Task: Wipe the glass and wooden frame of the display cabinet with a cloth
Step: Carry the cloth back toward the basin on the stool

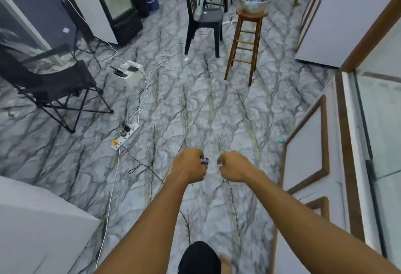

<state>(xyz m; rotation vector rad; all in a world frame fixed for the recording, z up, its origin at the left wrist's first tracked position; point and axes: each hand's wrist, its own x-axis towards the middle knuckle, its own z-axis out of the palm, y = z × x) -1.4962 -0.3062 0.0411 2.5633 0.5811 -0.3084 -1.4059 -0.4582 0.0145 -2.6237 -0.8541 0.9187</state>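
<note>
A marbled floor (195,104) spreads ahead, with the cabinet (346,143) along the right edge, its glass (384,122) set in brown wood. A folding chair (50,87) stands at the left, a black chair (204,17) and a stool (245,41) farther off, and a power strip (125,136) lies between. A basin (253,2) on the stool holds something blue. The left hand (188,166) grips a bunched cloth (204,160). The right hand (235,166), just beside it, is curled in a fist with nothing seen inside. Both are apart from the cabinet.

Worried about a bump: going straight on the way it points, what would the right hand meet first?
The right hand would likely meet the cloth in the left hand; depth unclear.
</note>
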